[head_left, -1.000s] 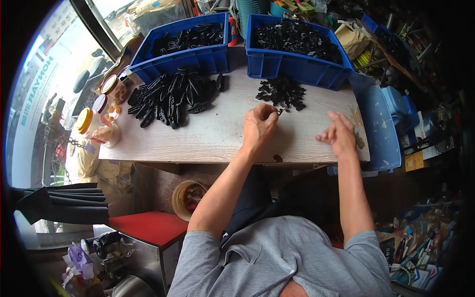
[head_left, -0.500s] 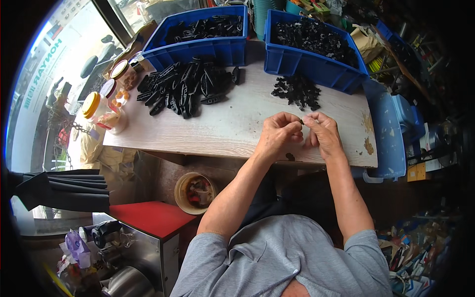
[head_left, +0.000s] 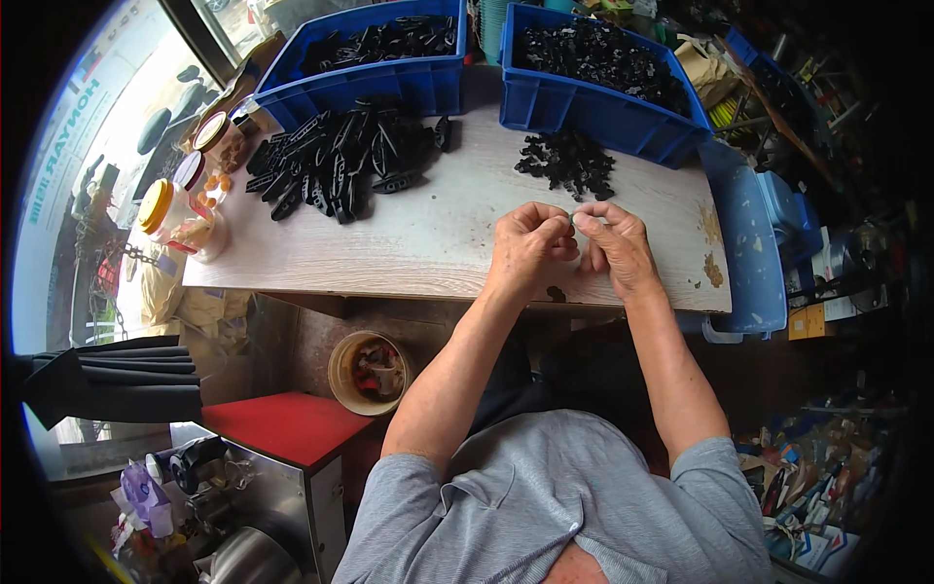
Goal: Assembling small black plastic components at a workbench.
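My left hand (head_left: 531,248) and my right hand (head_left: 619,249) meet fingertip to fingertip over the near edge of the pale wood-grain table (head_left: 428,248). Both are closed in a pinch. Between the fingertips is a tiny dark piece, mostly covered, whose kind I cannot make out. Just beyond my hands lies a small heap of little black plastic parts (head_left: 566,164). Farther left spreads a larger pile of long black plastic pieces (head_left: 341,165), slotted and narrow.
Two blue crates (head_left: 409,86) (head_left: 603,122) full of black parts stand along the table's back. Several lidded jars (head_left: 180,219) line its left edge. A light-blue plastic bin (head_left: 754,263) adjoins the right end. Below are a bucket (head_left: 341,375) and a red-topped cabinet (head_left: 282,425).
The whole view has shifted slightly, so the table and crates appear a little farther left and higher. My hands stay pinched together, with the fingertips slightly closer over the small piece.
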A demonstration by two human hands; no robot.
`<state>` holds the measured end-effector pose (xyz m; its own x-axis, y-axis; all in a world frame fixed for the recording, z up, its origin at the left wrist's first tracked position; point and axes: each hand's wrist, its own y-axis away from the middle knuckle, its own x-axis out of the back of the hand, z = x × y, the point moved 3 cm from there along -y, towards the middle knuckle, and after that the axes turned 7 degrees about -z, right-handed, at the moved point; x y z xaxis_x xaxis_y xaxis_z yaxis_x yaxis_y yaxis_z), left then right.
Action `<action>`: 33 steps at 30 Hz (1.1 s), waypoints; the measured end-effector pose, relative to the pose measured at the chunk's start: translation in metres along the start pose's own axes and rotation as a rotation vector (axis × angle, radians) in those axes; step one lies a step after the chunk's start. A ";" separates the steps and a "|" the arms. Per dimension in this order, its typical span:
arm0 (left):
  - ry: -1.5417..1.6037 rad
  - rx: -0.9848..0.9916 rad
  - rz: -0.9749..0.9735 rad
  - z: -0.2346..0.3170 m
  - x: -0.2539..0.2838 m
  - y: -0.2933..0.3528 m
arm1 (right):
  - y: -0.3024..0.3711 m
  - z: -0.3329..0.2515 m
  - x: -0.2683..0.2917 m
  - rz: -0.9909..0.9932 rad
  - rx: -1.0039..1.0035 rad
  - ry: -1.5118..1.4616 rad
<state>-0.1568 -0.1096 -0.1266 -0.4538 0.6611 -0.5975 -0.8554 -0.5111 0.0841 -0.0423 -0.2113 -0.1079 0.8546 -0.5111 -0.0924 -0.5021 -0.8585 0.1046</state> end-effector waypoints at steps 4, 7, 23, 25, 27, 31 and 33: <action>-0.611 -0.329 0.094 0.013 0.006 0.012 | 0.005 0.004 0.005 -0.021 0.007 -0.065; -1.319 -0.748 0.436 0.049 0.048 0.029 | 0.004 0.004 0.005 -0.016 0.006 -0.083; -1.795 -0.511 0.527 0.091 0.113 0.024 | 0.002 0.007 0.006 0.012 0.009 -0.094; -1.798 -0.482 0.613 0.091 0.114 0.032 | 0.002 0.007 0.005 0.006 0.007 -0.087; -1.710 -0.518 0.577 0.088 0.114 0.033 | 0.003 0.006 0.005 0.024 -0.010 -0.116; -1.194 -0.528 0.461 0.076 0.095 0.043 | 0.003 0.005 0.005 0.040 -0.006 -0.119; -0.889 -0.543 0.361 0.059 0.092 0.041 | 0.002 0.006 0.004 0.031 0.037 -0.137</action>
<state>-0.2480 -0.0373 -0.1307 -0.8590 0.4725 0.1971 -0.5118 -0.7831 -0.3533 -0.0408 -0.2153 -0.1144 0.8139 -0.5359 -0.2245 -0.5343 -0.8421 0.0732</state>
